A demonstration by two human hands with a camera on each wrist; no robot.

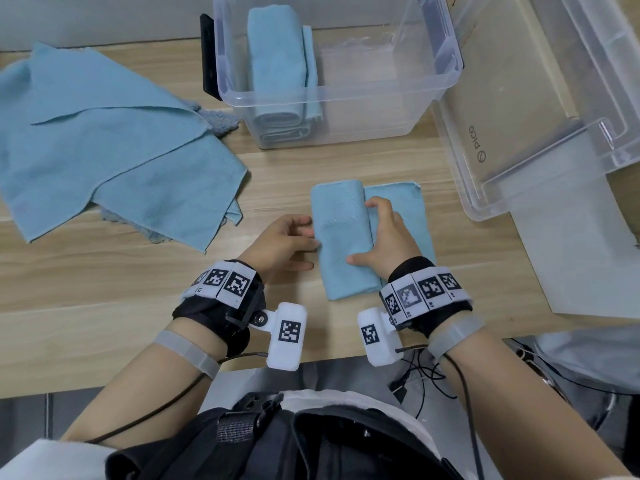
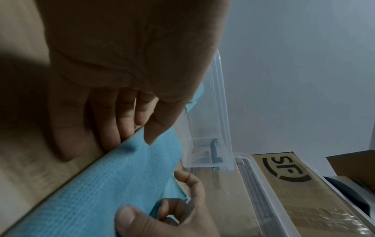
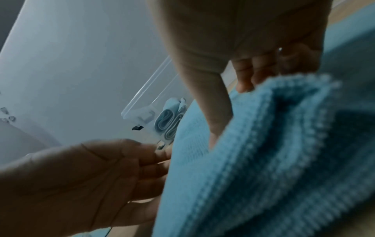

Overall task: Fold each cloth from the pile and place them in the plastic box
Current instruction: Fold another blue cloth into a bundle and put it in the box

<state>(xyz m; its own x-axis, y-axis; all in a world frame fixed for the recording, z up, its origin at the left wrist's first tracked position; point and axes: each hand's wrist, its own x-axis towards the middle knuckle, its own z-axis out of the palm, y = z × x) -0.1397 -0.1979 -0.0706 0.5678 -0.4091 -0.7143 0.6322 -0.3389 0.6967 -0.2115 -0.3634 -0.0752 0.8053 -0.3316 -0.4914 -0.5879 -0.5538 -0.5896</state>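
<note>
A light blue cloth (image 1: 341, 244) lies partly folded on the wooden table, its left part doubled over. My left hand (image 1: 306, 244) touches its left edge with straight fingers (image 2: 113, 128). My right hand (image 1: 377, 233) grips the doubled flap, its fingers curled under the fold and its thumb on top; in the right wrist view the thumb and fingers (image 3: 243, 77) hold a bunched fold of cloth (image 3: 263, 160). The clear plastic box (image 1: 446, 77) stands beyond, with folded blue cloths (image 1: 277, 64) against its left wall. The pile of unfolded blue cloths (image 1: 104, 133) lies at the left.
The box's clear lid (image 1: 561, 109) lies to the right over a cardboard box. A white sheet (image 1: 581, 265) covers the table's right end. A dark flat object (image 1: 207, 53) leans at the box's left side. Bare table shows between pile and cloth.
</note>
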